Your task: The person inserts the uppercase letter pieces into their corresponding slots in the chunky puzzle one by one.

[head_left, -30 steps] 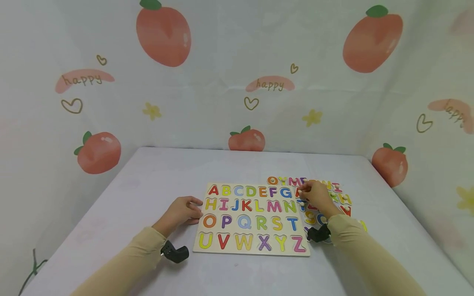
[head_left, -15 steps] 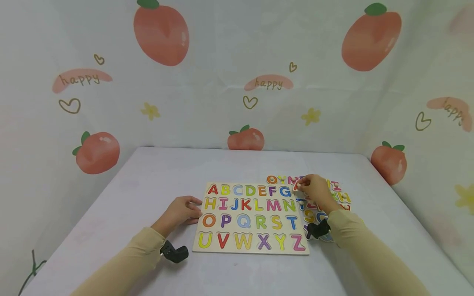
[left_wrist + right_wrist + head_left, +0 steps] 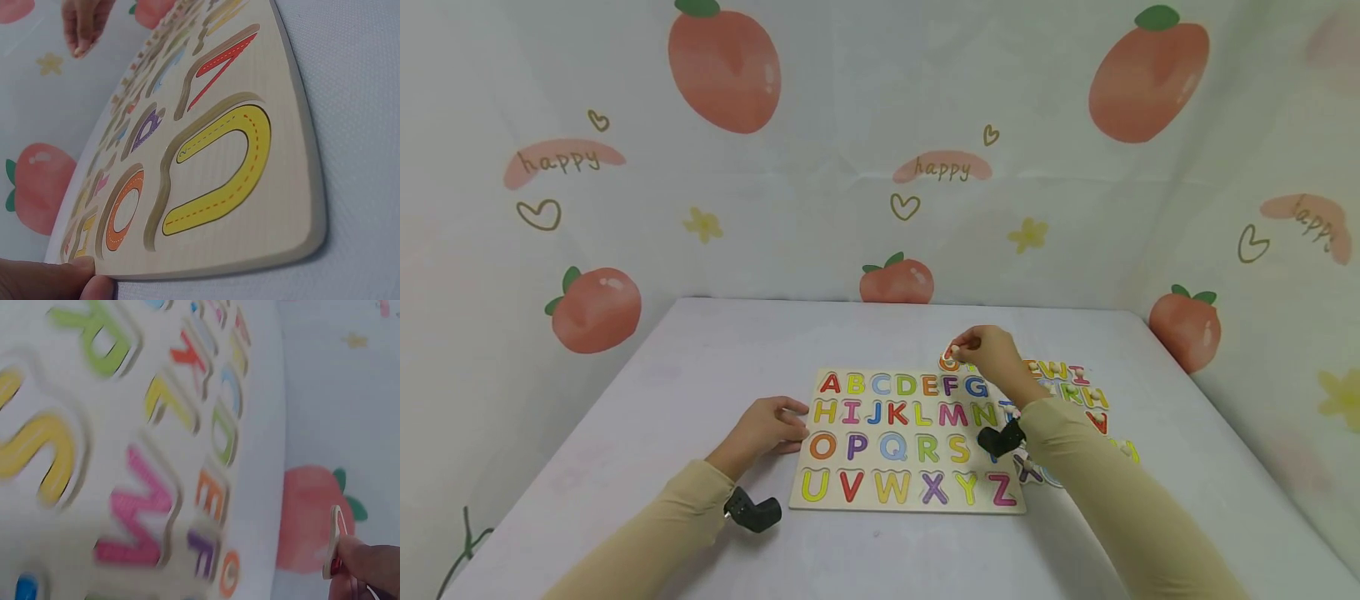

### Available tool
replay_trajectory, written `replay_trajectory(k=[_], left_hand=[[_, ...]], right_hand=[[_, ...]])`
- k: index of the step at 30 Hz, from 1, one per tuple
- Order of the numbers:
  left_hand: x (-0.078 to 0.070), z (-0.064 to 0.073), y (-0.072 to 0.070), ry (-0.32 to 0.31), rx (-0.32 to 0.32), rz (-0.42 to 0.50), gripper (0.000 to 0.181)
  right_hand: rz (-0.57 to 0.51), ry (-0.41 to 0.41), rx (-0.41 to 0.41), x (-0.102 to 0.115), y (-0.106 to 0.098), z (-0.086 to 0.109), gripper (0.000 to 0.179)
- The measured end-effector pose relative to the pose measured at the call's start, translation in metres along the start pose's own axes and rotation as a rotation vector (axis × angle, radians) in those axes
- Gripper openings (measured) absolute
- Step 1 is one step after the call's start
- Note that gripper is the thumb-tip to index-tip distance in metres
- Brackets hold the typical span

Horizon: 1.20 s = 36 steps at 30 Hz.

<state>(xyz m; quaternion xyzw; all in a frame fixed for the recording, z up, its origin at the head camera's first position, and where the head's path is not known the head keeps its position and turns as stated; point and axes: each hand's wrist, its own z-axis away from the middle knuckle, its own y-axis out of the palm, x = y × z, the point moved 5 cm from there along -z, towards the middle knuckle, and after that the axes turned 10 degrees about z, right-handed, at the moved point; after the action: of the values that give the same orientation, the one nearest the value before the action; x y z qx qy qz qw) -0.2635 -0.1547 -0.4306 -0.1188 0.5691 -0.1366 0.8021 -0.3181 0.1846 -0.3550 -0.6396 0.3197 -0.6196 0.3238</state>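
Note:
A pale wooden alphabet board (image 3: 910, 507) with coloured letter recesses lies flat on the table. My left hand (image 3: 766, 429) rests at its left edge, fingers loosely extended; in the left wrist view the fingertips (image 3: 81, 265) touch the rim near the H and O recesses. Beyond the board's top right corner, my right hand (image 3: 992, 354) pinches a red letter puzzle piece (image 3: 334, 547) between thumb and fingers, raised off the table. Its exact letter is partly hidden by the fingers. Below it lies an orange O piece (image 3: 947, 365), partly covered.
Several knobbed letter pieces lie right of the board, among them a pink I (image 3: 1078, 374), a yellow H (image 3: 1095, 398) and a purple X (image 3: 1027, 468). My right forearm hides some. A fruit-print curtain (image 3: 820, 208) stands behind the white table (image 3: 730, 333).
My right hand has lifted the red letter piece from the group and carried it left, above the board's far edge near the O piece. My left hand stays at the board's edge.

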Motion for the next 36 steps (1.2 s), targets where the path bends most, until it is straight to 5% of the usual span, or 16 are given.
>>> replay_trajectory(k=[18, 36], left_hand=[[0.001, -0.002, 0.0, 0.025, 0.009, 0.004, 0.041], [0.001, -0.004, 0.0, 0.034, 0.032, 0.039, 0.039]], right_hand=[[-0.147, -0.149, 0.083, 0.101, 0.081, -0.004, 0.01], [-0.164, -0.129, 0.078, 0.121, 0.141, -0.003, 0.004]])
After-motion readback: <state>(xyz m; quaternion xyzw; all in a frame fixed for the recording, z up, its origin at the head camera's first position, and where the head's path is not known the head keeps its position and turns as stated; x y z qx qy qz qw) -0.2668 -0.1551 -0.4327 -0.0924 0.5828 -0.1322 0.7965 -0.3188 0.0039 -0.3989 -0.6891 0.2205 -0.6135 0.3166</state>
